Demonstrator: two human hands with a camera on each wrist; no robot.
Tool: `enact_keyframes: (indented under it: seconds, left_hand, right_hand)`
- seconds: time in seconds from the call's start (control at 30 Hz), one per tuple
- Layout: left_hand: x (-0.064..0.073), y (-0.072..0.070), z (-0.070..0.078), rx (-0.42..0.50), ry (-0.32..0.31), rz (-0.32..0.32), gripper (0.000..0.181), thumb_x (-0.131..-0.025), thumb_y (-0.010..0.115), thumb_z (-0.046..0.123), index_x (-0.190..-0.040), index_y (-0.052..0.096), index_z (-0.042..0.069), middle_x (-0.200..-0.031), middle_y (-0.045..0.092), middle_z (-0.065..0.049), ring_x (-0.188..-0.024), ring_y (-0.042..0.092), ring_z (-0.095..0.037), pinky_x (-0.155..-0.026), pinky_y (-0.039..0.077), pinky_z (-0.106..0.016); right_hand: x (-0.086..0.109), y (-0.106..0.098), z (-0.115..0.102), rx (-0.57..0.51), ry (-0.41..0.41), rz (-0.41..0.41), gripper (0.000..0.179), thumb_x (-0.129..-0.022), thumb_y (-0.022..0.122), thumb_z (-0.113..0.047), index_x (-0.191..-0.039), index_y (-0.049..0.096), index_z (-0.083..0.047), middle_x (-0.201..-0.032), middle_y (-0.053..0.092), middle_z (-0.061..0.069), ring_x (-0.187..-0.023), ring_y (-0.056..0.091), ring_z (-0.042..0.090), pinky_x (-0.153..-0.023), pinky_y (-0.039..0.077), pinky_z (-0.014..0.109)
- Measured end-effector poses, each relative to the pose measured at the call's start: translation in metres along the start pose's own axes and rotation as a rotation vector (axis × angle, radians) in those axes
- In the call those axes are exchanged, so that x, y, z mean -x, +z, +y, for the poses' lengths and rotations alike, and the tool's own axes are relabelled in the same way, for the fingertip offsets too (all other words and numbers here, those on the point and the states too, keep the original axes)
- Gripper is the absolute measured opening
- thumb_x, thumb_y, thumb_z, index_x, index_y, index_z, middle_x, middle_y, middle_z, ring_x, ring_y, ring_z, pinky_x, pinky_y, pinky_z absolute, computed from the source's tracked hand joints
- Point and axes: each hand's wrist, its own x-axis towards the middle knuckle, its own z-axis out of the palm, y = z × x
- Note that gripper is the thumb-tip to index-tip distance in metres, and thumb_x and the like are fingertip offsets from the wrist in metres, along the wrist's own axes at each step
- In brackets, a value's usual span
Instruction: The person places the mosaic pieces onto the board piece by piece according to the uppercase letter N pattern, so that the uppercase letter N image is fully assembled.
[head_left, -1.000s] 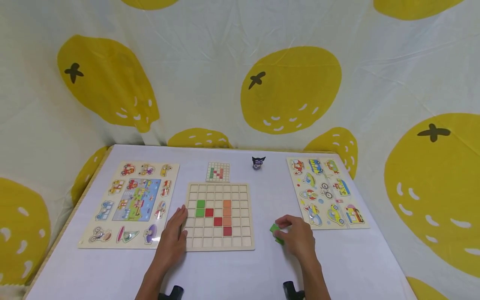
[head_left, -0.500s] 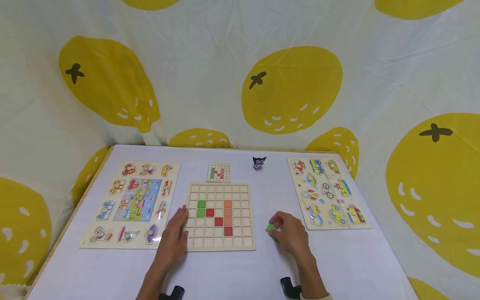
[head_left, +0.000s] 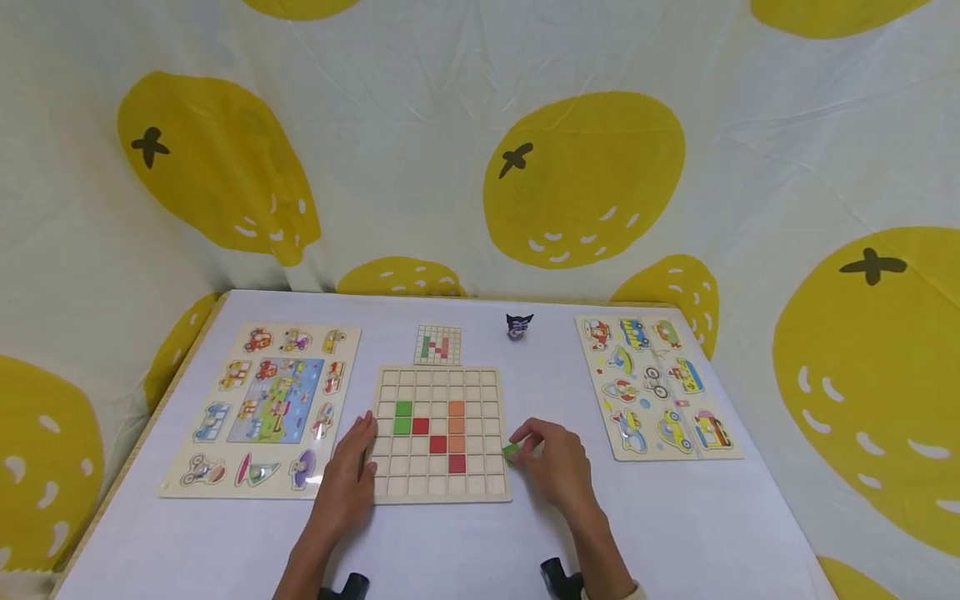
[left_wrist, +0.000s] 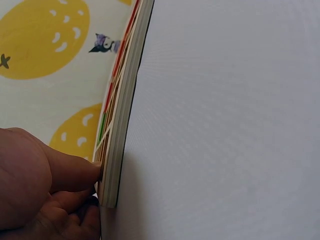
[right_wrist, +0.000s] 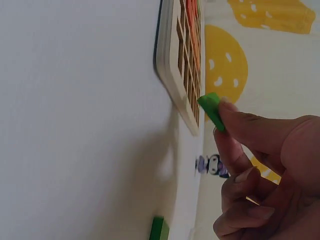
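Observation:
The right hand (head_left: 557,463) pinches a small green square block (right_wrist: 212,109) between thumb and fingertips, beside the right edge of a wooden grid board (head_left: 480,483). Another green block (right_wrist: 159,228) lies on the table below this hand; in the head view the hand hides it. The left hand (head_left: 347,468) rests along the board's left edge, its fingers extended and its thumb (left_wrist: 75,172) at the rim. Set in the grid are two green blocks (head_left: 402,417), several red blocks (head_left: 438,444) and several orange blocks (head_left: 456,426).
A small pattern card (head_left: 438,345) lies just behind the board. Beyond it stands a dark figurine (head_left: 517,327). A vehicle puzzle board (head_left: 217,392) lies on the left, and another puzzle board (head_left: 652,408) on the right, on the white-covered table (head_left: 660,525).
The right hand has moved left with the green block, away from where it picked, up to the grid board's right edge. The left hand stays where it was.

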Motion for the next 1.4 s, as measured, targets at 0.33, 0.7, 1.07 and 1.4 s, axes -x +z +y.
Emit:
enact_keyframes:
  seconds: [0.33,0.7,1.07,1.4]
  left_hand:
    - [0.001,-0.001,0.002,0.007,0.001,-0.003,0.070,-0.100,0.056,-0.007,-0.166,0.034,0.006,-0.178,0.026,-0.007,-0.166,0.018,-0.034,-0.134,0.018,-0.060]
    - [0.001,-0.001,0.001,0.008,0.004,-0.004,0.070,-0.100,0.056,-0.007,-0.166,0.034,0.007,-0.178,0.026,-0.007,-0.167,0.018,-0.034,-0.133,0.018,-0.061]
    - [0.002,-0.002,0.000,-0.003,0.022,0.004,0.070,-0.100,0.057,-0.007,-0.165,0.035,0.005,-0.177,0.027,-0.008,-0.166,0.019,-0.035,-0.132,0.019,-0.059]
    - [0.002,0.000,-0.003,-0.001,0.062,0.037,0.069,-0.098,0.056,-0.010,-0.163,0.038,0.003,-0.176,0.031,-0.010,-0.165,0.023,-0.036,-0.130,0.003,-0.011]
  right_hand:
    - [0.001,0.019,-0.028,-0.120,-0.073,-0.038,0.019,-0.083,0.090,-0.013,-0.091,0.078,-0.025,-0.075,0.065,-0.006,-0.067,0.050,0.016,-0.055,0.037,0.024]
    - [-0.001,0.047,-0.055,-0.162,-0.139,-0.097,0.017,-0.086,0.088,-0.016,-0.092,0.075,-0.026,-0.076,0.067,-0.009,-0.060,0.051,0.014,-0.050,0.035,0.024]
    - [-0.009,0.076,-0.078,-0.155,-0.188,-0.146,0.014,-0.086,0.086,-0.016,-0.091,0.075,-0.023,-0.068,0.067,-0.012,-0.062,0.057,0.006,-0.052,0.041,0.025]
    - [-0.015,0.095,-0.091,-0.099,-0.248,-0.136,0.017,-0.084,0.089,-0.016,-0.086,0.073,-0.023,-0.065,0.063,-0.014,-0.063,0.055,0.001,-0.055,0.040,0.022]
